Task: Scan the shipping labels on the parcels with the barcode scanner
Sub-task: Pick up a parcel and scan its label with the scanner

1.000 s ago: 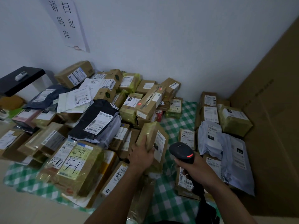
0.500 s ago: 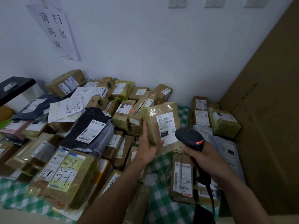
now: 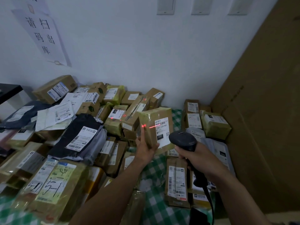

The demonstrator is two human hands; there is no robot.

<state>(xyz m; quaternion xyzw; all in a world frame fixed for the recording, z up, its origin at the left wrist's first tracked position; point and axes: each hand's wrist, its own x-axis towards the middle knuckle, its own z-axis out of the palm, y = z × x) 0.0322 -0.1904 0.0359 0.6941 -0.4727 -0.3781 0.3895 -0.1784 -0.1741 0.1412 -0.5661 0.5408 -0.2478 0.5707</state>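
While left hand [image 3: 146,148] grips one parcel [image 3: 150,117], right hand [image 3: 200,158] clasps one scanner [image 3: 183,140], one red line [image 3: 153,127] meeting its label [image 3: 162,132]

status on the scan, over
Left hand holds taped parcel up, label toward barcode scanner. Right hand grips it, red beam at label's left edge, grazing left fingertips. Nothing between scanner and label.

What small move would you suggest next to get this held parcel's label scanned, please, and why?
Probably tip the scanner in the right hand slightly up and rightward. Its red line falls across fingers of the left hand and the left edge of the parcel's label, just below the barcode rather than across it.
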